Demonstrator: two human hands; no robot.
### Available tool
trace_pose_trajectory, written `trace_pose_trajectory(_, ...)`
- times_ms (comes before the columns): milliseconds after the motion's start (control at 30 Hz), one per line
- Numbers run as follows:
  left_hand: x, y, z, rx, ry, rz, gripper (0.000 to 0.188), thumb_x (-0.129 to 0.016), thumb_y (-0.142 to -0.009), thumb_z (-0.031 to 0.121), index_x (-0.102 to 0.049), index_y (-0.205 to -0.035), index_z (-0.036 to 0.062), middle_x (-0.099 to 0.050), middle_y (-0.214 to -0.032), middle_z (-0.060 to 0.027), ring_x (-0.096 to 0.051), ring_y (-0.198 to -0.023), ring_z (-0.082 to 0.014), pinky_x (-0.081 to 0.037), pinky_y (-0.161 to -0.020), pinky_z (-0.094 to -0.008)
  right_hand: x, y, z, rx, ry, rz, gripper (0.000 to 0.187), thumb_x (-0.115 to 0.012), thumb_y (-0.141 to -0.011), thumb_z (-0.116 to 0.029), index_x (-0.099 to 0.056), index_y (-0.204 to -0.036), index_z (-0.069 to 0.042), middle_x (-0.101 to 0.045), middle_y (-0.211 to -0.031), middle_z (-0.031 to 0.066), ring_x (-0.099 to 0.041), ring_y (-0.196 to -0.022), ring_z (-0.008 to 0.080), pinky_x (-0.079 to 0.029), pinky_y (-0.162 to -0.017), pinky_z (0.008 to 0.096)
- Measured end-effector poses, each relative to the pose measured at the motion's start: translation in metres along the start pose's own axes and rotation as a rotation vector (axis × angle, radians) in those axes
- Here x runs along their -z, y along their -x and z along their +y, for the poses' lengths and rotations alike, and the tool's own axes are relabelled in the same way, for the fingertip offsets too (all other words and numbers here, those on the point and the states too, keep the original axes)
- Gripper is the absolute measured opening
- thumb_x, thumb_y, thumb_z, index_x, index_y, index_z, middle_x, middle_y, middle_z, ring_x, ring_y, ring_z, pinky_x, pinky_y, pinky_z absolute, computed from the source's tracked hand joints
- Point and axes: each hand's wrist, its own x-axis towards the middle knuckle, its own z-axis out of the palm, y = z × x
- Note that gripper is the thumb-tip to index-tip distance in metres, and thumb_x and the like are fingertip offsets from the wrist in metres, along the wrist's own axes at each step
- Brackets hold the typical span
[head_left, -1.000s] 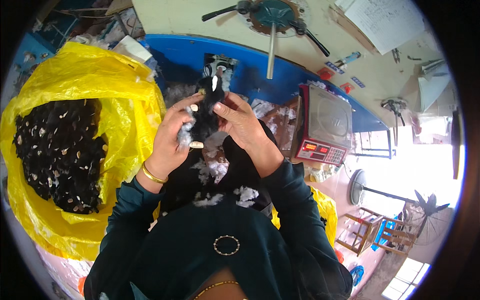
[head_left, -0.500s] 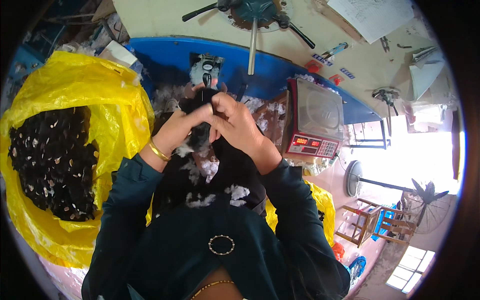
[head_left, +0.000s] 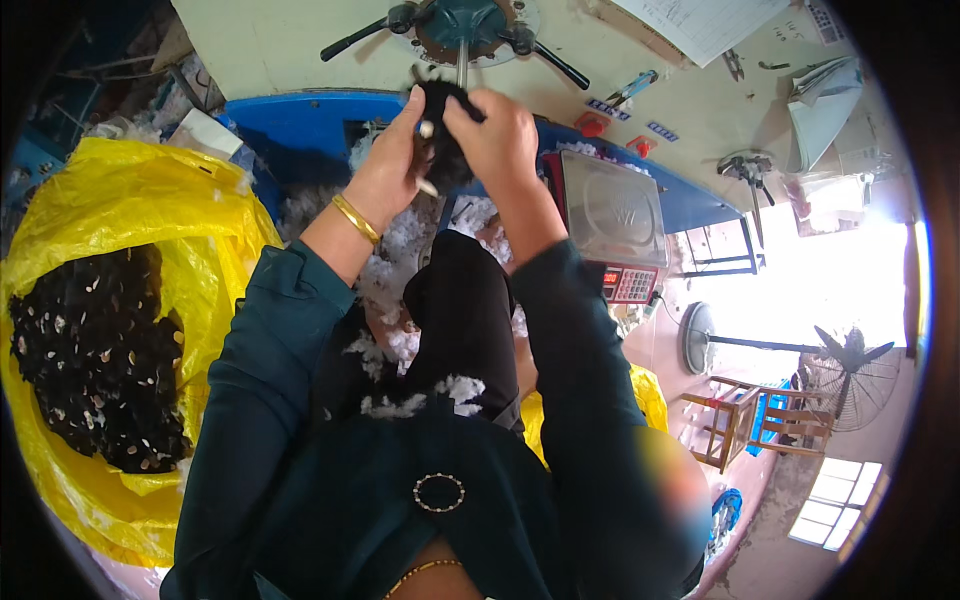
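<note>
Both my hands grip a small black furry fabric piece [head_left: 452,160], possibly an unfilled plush part, with pale spots at its left edge. My left hand [head_left: 388,165], wearing a gold bangle, closes on its left side. My right hand [head_left: 503,135] pinches its right side, the thumb lying across the fur. A metal tube [head_left: 462,62] runs down from the green round fitting [head_left: 462,28] on the worktop panel to the top of the piece. Whether the piece sits around the tube or in front of it I cannot tell.
At the left, a yellow bag [head_left: 90,190] holds many black furry pieces [head_left: 95,370]. Right of my hands stands a red weighing scale [head_left: 610,215]. White stuffing fluff [head_left: 395,250] lies below the panel and on my lap. Papers [head_left: 700,25] and snips [head_left: 632,88] lie on the worktop [head_left: 290,50].
My hands have moved up and forward from near my lap to the metal tube, carrying the black furry piece. The view has shifted slightly.
</note>
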Motion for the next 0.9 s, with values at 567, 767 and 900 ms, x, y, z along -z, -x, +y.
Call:
trace_pose_trajectory(567,0.007,0.056,-0.015,-0.791,-1.424,-0.024,0.040,-0.072,-0.081,0.022,-0.055,-0.108,-0.0024,-0.065,-0.098,-0.0179,-0.064,-0.086,-0.0293,-0.051,-0.075,-0.0359,0.002,-0.010,0.007,-0.041,0.020,-0.087,0.026,-0.067,-0.070,-0.027,-0.057,-0.063,-0.004,-0.057,-0.062,0.0163,-0.056,-0.062,0.0389,-0.045,-0.053,0.0421)
trace_pose_trajectory(767,0.038,0.014,0.000,0.066,0.109,-0.302,0.022,-0.060,-0.094,0.030,-0.059,-0.089,0.0084,-0.064,-0.085,-0.0058,-0.061,-0.075,-0.0128,-0.054,-0.078,-0.0335,-0.008,-0.033,0.002,-0.106,0.053,-0.123,0.033,-0.065,-0.071,-0.032,-0.056,-0.065,-0.001,-0.055,-0.064,0.0207,-0.054,-0.059,0.0371,-0.044,-0.055,0.0423)
trace_pose_trajectory(900,0.008,-0.004,-0.002,0.086,0.133,-0.116,0.022,-0.061,-0.093,0.030,-0.058,-0.082,0.0111,-0.063,-0.080,-0.0035,-0.063,-0.077,-0.0138,-0.054,-0.078,-0.0325,-0.030,-0.078,0.011,-0.159,0.197,-0.104,0.030,-0.061,-0.070,-0.034,-0.064,-0.071,-0.005,-0.064,-0.076,0.0172,-0.062,-0.078,0.0386,-0.049,-0.066,0.0468)
